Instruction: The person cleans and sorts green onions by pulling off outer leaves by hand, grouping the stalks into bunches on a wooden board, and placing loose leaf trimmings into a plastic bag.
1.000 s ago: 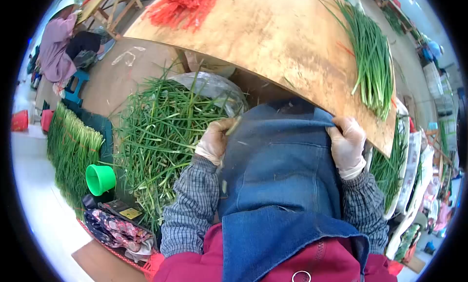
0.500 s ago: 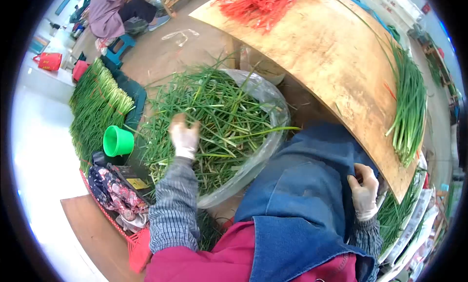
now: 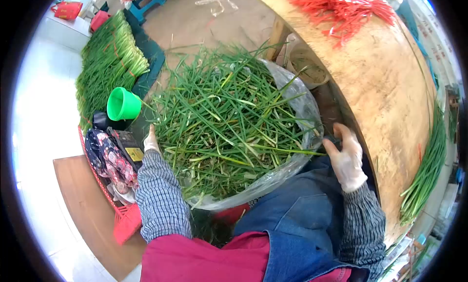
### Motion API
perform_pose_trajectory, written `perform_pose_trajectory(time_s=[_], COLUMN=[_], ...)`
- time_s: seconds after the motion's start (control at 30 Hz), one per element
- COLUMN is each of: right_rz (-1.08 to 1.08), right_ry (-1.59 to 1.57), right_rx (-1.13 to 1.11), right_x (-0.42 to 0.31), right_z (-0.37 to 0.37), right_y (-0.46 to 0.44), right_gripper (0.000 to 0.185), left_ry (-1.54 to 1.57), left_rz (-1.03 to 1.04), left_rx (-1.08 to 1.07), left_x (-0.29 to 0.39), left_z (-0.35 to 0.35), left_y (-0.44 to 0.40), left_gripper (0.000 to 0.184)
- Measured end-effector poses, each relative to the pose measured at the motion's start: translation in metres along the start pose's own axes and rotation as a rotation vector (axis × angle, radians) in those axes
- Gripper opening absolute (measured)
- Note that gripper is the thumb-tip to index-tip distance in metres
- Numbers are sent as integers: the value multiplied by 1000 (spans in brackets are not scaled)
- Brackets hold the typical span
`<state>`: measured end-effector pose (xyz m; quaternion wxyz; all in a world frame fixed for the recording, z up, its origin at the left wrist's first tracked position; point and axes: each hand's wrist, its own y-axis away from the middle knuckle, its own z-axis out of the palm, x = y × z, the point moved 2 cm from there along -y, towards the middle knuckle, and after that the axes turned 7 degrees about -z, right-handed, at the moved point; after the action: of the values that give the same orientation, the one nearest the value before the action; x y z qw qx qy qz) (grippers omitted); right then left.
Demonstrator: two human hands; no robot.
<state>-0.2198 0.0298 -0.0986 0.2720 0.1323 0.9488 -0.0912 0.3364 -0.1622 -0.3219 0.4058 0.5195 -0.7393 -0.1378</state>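
A clear plastic bag (image 3: pixel 308 104) stands wide open on the floor before me, heaped with loose green leaf trimmings (image 3: pixel 229 121). My left hand (image 3: pixel 151 139), in a pale glove, is at the left edge of the heap. One digit points up and its other fingers are hidden. My right hand (image 3: pixel 348 160), also gloved, hovers by the bag's right rim, close to the table edge. Its thumb and forefinger are apart, and nothing shows between them. A blue denim apron (image 3: pixel 297 209) covers my lap.
The wooden table (image 3: pixel 380 87) curves along my right, with red ties (image 3: pixel 339 11) and a bunch of long green stalks (image 3: pixel 426 170) on it. To the left are stacked bundles of greens (image 3: pixel 109 62), a green bucket (image 3: pixel 123 104) and a red basket (image 3: pixel 127 222). A tub (image 3: pixel 308 67) stands beneath the table.
My left hand has gone from above the trimmings to the bag's left side. My right hand has risen from beside my lap toward the bag's right rim. The view has shifted.
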Motion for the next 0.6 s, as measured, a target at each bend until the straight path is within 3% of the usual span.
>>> perform_pose_trajectory(time_s=[0.13,0.17,0.23,0.37,0.43,0.53,0.57,0.6], right_rz=[120,80,72,152,105,129,165,134], right_ry=[-87,-60,-15,-115,-196,-74,-71,-4], right_rx=[-135,-108,-97,-40,-4,-30,-47,-137], right_x=[6,8,11,17,11,0,-6,-8], right_z=[36,40,40,50,63,92,99,105], right_y=[-26,-25,-33,-67,-93,-135,-149,-163], right_gripper=[51,52,52,52,50,56,58,64], left_ry=[207,230,145,18,-7,-20,-136,-211], left_rz=[-19,-69,16,246,229,330,413,352], left_rx=[-213,-246,-289,-334,-387,-539,-448,-373], left_x=[41,67,114,158,168,167,167,167], left_z=[52,66,88,170,192,231,245,251], left_y=[0,46,122,119,173,174,165,158], left_gripper=[103,105,106,113,118,122,122,123])
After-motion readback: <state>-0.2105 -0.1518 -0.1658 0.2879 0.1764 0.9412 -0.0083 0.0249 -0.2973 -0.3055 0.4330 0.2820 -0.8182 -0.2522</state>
